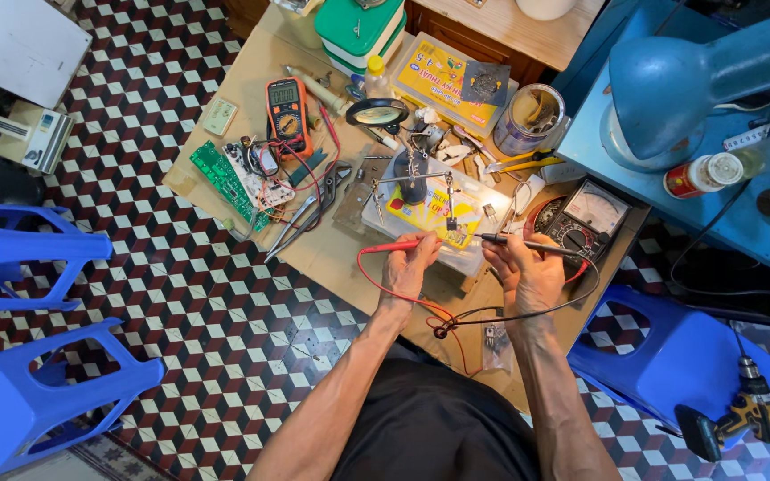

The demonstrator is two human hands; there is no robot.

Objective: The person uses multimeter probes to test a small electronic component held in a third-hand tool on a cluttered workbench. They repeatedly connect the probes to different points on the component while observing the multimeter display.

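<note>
A red probe (pixel 403 245) is pinched between the fingers of the left hand (pixel 407 267), its tip aimed at a small part (pixel 454 239) on the clear box (pixel 430 214). A black probe (pixel 514 240) is pinched by the right hand (pixel 528 272) from 3 o'clock, meeting the same part (contact too small to confirm). An analog meter (pixel 585 218) lies at 2 o'clock of the hands; an orange multimeter (pixel 287 111) sits at 10 o'clock.
</note>
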